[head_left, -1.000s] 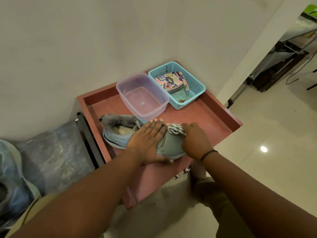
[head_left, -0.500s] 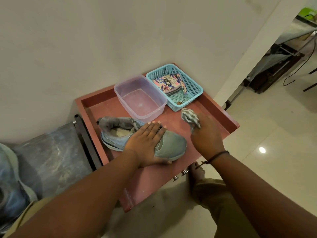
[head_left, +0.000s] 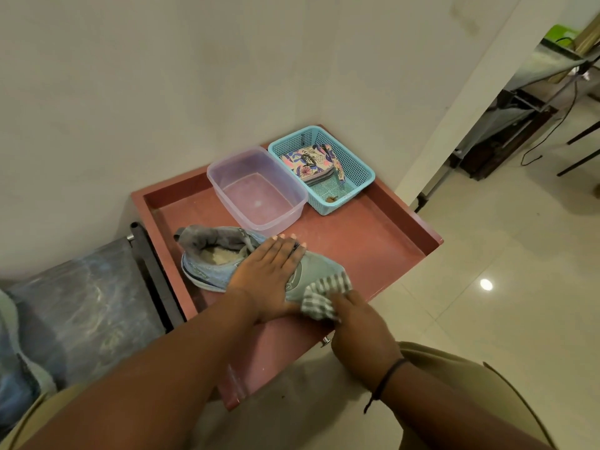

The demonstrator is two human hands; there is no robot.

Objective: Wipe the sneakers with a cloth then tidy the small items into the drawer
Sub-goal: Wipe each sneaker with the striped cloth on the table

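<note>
Checked cloth (head_left: 324, 295) is bunched under the right hand (head_left: 360, 332), which grips it against the toe of the grey-blue sneaker (head_left: 259, 264). Flat across the shoe's middle lies the left hand (head_left: 266, 274), fingers straight, pressing it down on the red tabletop (head_left: 357, 241). Beyond stand a clear plastic tub (head_left: 256, 190) and, just beside it, a blue basket (head_left: 354, 164) holding a floral pouch (head_left: 308, 162)

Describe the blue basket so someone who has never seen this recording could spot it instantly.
Find the reddish-brown table against the white wall. At its far right corner sits the blue basket, right beside a clear plastic tub. Unlike the smooth, see-through tub, the basket has perforated turquoise walls and holds a floral-patterned pouch.
</note>
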